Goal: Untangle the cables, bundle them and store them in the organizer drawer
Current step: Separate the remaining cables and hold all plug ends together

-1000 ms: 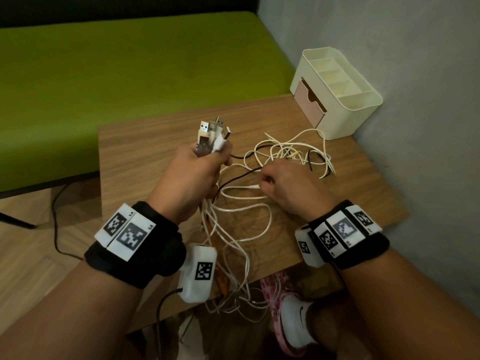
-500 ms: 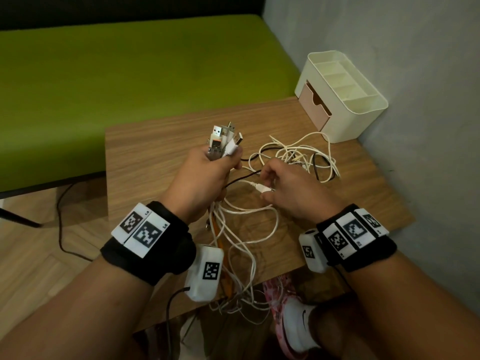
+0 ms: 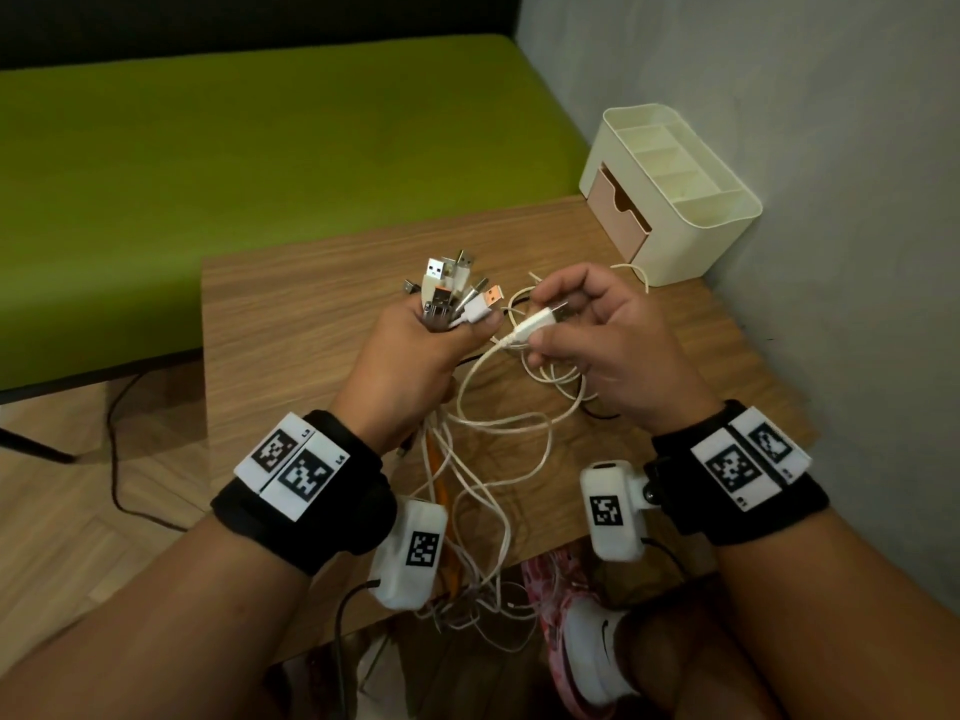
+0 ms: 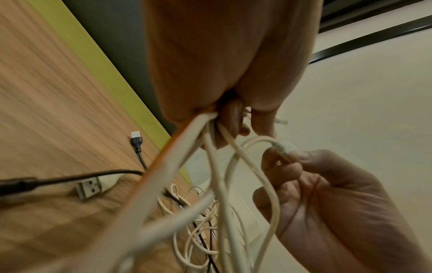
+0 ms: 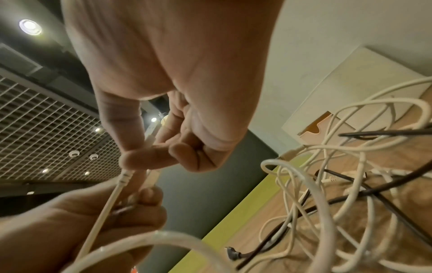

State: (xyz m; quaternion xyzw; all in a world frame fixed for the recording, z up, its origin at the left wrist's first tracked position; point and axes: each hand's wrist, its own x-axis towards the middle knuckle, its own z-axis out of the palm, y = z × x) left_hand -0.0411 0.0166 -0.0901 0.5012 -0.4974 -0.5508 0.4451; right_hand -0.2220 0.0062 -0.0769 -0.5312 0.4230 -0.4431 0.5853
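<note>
My left hand (image 3: 415,350) grips a bunch of cable plugs (image 3: 452,291) that stick up from the fist; their white cords (image 4: 187,147) and one orange cord hang below it over the table's near edge. My right hand (image 3: 587,330) pinches a white USB plug (image 3: 543,318) between thumb and fingers, just right of the left fist, and its cord (image 5: 110,205) trails down. More white and black cables (image 3: 550,376) lie tangled on the wooden table (image 3: 291,324). The cream organizer (image 3: 696,220) with its pink drawer (image 3: 621,210) stands at the far right corner.
A green couch (image 3: 260,137) runs behind the table and a grey wall (image 3: 831,200) is on the right. In the left wrist view a black USB cable (image 4: 138,146) and a white USB plug (image 4: 91,188) lie on the wood. A shoe (image 3: 587,641) shows under the table.
My right hand has lifted off the tangle on the table with a white USB plug pinched in it and brought it up beside the left fist. The left hand has kept its bunch.
</note>
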